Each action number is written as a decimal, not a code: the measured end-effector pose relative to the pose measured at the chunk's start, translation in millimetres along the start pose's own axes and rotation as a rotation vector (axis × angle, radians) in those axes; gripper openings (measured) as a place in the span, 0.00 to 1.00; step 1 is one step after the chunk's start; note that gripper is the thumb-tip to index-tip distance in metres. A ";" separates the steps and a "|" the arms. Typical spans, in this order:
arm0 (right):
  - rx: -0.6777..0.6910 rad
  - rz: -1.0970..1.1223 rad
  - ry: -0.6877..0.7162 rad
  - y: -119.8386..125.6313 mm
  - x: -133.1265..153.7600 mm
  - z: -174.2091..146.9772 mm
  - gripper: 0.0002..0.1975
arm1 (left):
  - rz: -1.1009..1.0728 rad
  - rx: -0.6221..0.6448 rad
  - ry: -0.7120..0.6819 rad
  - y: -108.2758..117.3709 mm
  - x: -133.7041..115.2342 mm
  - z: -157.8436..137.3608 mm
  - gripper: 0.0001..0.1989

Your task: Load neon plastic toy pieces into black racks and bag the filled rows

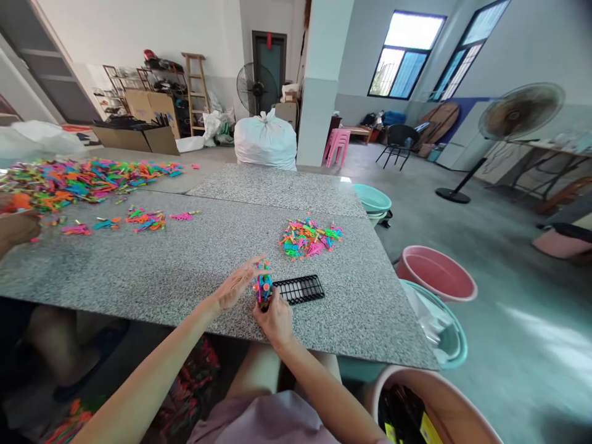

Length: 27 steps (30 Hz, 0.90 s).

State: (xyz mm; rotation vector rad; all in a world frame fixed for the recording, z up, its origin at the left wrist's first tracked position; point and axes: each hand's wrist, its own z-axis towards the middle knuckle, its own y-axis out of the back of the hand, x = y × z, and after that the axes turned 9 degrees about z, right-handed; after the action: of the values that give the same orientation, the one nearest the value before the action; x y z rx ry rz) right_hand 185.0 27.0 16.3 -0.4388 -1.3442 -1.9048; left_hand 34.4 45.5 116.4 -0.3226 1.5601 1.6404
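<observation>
Close to the table's front edge, my right hand (277,317) is closed around the near end of a narrow cluster of small coloured plastic pieces (264,283). Something dark shows under that end, too small to make out. My left hand (237,285) is at the cluster's left side, fingers stretched out and apart; whether the fingertips touch it I cannot tell. Just right of the cluster lies a black plastic grid tray (303,288) with rows of openings. Beyond the tray is a small heap of similar bright pieces (309,238).
A large pile of coloured pieces (87,176) covers the speckled table's (222,234) far left, with small groups in front. Another person's hand (21,231) is there. Pink tub (437,272), green basin (456,345) and a tub of dark items (448,401) stand along the right.
</observation>
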 end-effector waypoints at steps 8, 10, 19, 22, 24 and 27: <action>-0.132 0.008 0.197 5.6 -19.6 -22.3 0.09 | 0.084 -0.243 0.010 -31.7 12.4 1.9 0.26; -0.118 -0.009 0.214 5.5 -21.6 -25.2 0.04 | 0.076 -0.279 0.008 -40.1 16.1 4.8 0.22; -0.055 0.002 0.193 12.6 -20.2 -28.1 0.05 | -0.006 -0.244 -0.059 -33.7 28.4 8.0 0.17; -0.037 0.025 0.213 14.7 -19.7 -29.9 0.04 | -0.018 -0.228 -0.071 -29.8 29.2 8.3 0.17; -0.018 0.060 0.212 17.1 -17.9 -31.0 0.03 | -0.017 -0.216 -0.075 -27.5 26.9 7.2 0.17; -0.014 0.169 0.151 21.0 -12.8 -30.3 0.09 | -0.003 -0.193 -0.075 -26.8 22.3 4.3 0.15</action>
State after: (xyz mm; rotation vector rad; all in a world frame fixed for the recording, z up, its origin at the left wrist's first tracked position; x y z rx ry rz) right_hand 213.2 0.7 9.9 -0.3950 -1.1592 -1.7721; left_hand 40.7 54.9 83.2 -0.3606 1.3478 1.7847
